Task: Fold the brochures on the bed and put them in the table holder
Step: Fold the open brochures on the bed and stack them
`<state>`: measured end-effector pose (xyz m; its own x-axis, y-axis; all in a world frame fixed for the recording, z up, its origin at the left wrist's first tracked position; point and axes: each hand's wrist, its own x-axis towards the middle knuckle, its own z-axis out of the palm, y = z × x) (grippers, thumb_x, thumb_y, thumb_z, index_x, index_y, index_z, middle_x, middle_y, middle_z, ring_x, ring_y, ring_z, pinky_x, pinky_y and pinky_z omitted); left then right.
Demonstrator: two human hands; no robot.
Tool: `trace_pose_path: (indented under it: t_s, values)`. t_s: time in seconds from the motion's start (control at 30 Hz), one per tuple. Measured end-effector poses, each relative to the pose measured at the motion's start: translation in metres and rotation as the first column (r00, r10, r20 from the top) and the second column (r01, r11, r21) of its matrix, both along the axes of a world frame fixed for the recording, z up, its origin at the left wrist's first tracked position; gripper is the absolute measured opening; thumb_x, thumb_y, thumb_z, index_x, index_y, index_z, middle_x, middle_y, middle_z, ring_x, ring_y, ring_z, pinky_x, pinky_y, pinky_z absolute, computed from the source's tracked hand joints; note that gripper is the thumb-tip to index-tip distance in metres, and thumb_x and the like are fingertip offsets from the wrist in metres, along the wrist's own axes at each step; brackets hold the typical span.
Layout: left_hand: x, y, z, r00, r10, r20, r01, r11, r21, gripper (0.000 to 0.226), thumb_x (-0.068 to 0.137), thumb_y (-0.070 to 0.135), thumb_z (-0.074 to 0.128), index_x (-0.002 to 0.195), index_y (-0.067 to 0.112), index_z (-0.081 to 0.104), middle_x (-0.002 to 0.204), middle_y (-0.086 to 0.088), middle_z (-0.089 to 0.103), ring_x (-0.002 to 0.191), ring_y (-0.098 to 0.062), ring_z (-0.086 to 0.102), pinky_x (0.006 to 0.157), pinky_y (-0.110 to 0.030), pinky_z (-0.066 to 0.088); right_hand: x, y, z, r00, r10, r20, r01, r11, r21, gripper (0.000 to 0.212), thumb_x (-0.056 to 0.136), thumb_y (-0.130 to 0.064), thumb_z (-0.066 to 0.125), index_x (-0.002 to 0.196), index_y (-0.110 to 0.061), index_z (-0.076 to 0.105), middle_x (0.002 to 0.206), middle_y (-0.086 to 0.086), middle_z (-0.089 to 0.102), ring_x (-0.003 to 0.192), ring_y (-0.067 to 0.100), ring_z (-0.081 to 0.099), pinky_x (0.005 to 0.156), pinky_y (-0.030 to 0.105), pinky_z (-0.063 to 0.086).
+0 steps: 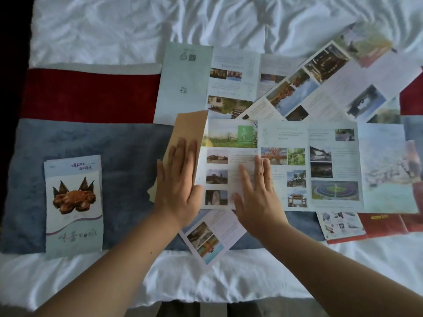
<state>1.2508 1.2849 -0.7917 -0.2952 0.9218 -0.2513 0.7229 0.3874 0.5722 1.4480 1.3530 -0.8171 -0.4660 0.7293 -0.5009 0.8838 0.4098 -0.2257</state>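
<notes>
The bed (114,30) fills my view, its white sheet crumpled, with a runner (87,143) across it in 2 bands, red above and blue-grey below. Over the right half of that runner the unfolded brochures lie fanned and overlapping: 1 pale green sheet (185,83) at the top, 1 long strip of photos (320,81) slanting up to the right, and the wide open brochure (320,165) nearest me, lying flat with its photo panels face up. 1 smaller sheet (212,236) pokes out from under its near edge, and a red-edged leaflet (343,227) sits at the lower right. Well apart on the left, 1 folded brochure (73,204) with a brown crab picture rests on the blue-grey band. A tan panel (190,126) lies against the left end of the wide brochure. My left hand (178,179) lies flat on that tan panel, fingers spread and straight, palm pressing down, gripping nothing. My right hand (256,193) lies flat on the brochure's printed panels just beside it, fingers extended, also pressing and not pinching.
</notes>
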Motion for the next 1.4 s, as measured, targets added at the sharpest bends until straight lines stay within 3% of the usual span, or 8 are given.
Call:
trace_pose_path:
  t_s: [0.1,0.23,0.33,0.6,0.9,1.03,1.17,1.4]
  values:
    - [0.021,0.01,0.002,0.997,-0.065,0.048,0.066,0.997,-0.027,0.081,0.088,0.035,0.022,0.158,0.039,-0.018,0.17,0.007,-0.017,0.157,-0.016,-0.015,0.123,-0.062,-0.006,0.02,0.002,0.003,0.994,0.007,0.111,-0.017,0.996,0.09,0.083,0.101,-0.064,0.025,0.159,-0.026,-0.02,0.159,0.017,-0.04,0.145,0.035,-0.042,0.122,0.061,-0.012]
    - [0.048,0.021,0.001,0.988,-0.114,0.108,0.117,0.993,-0.022,0.081,0.088,0.034,0.023,0.154,0.046,-0.023,0.169,0.007,-0.022,0.155,-0.018,-0.021,0.123,-0.064,0.001,0.053,0.004,0.002,0.989,-0.031,0.143,0.017,0.995,0.095,0.084,0.097,-0.072,0.013,0.157,-0.029,-0.027,0.159,0.018,-0.041,0.146,0.036,-0.04,0.122,0.057,-0.016]
    - [0.065,0.029,-0.003,0.99,-0.1,0.094,0.106,0.993,-0.054,0.084,0.088,0.031,0.026,0.155,0.045,-0.021,0.168,0.006,-0.026,0.154,-0.019,-0.026,0.122,-0.065,-0.006,0.078,0.009,0.0,0.992,-0.052,0.115,0.043,0.996,0.08,0.082,0.096,-0.073,0.007,0.156,-0.031,-0.029,0.16,0.017,-0.039,0.147,0.034,-0.039,0.123,0.052,-0.017]
    - [0.101,0.051,-0.013,0.997,-0.07,-0.039,0.063,0.985,-0.158,0.086,0.084,0.036,0.023,0.156,0.041,-0.023,0.168,0.001,-0.026,0.154,-0.026,-0.025,0.12,-0.065,-0.011,0.137,0.017,-0.003,0.997,-0.066,0.048,0.06,0.992,0.113,0.063,0.106,-0.051,0.011,0.159,-0.036,-0.02,0.166,0.013,-0.029,0.152,0.034,-0.028,0.125,0.054,-0.006]
    - [0.135,0.076,-0.028,0.997,-0.051,-0.058,0.034,0.961,-0.275,0.082,0.087,0.039,0.021,0.153,0.046,-0.027,0.166,0.0,-0.031,0.151,-0.031,-0.032,0.115,-0.072,-0.013,0.16,0.023,-0.01,0.997,-0.039,-0.07,0.046,0.994,0.098,0.059,0.109,-0.05,0.019,0.161,-0.042,-0.008,0.17,0.008,-0.017,0.156,0.025,-0.017,0.127,0.046,0.004]
    - [0.138,0.075,-0.038,0.99,-0.058,-0.132,0.021,0.963,-0.268,0.07,0.093,0.065,0.006,0.153,0.048,-0.026,0.162,0.002,-0.038,0.148,-0.029,-0.038,0.114,-0.073,-0.014,0.163,0.024,-0.011,0.997,-0.032,-0.071,0.04,0.994,0.105,0.061,0.108,-0.049,0.021,0.162,-0.039,-0.004,0.171,0.011,-0.011,0.157,0.028,-0.012,0.127,0.048,0.007]
    - [0.142,0.076,-0.047,0.974,-0.078,-0.214,0.014,0.959,-0.284,0.095,0.081,0.09,0.012,0.155,0.043,-0.026,0.163,-0.005,-0.038,0.148,-0.035,-0.036,0.108,-0.072,-0.017,0.165,0.026,-0.012,0.997,-0.005,-0.076,0.013,0.994,0.111,0.062,0.108,-0.048,0.024,0.163,-0.037,-0.002,0.171,0.013,-0.008,0.158,0.03,-0.009,0.127,0.048,0.007]
    - [0.141,0.072,-0.052,0.946,-0.084,-0.313,0.0,0.966,-0.259,0.105,0.082,0.091,0.025,0.159,0.036,-0.02,0.166,-0.014,-0.027,0.152,-0.042,-0.024,0.114,-0.076,-0.006,0.153,0.023,-0.011,0.997,-0.018,-0.069,0.025,0.995,0.1,0.062,0.108,-0.044,0.022,0.164,-0.033,-0.002,0.17,0.016,-0.011,0.157,0.031,-0.012,0.126,0.046,0.003]
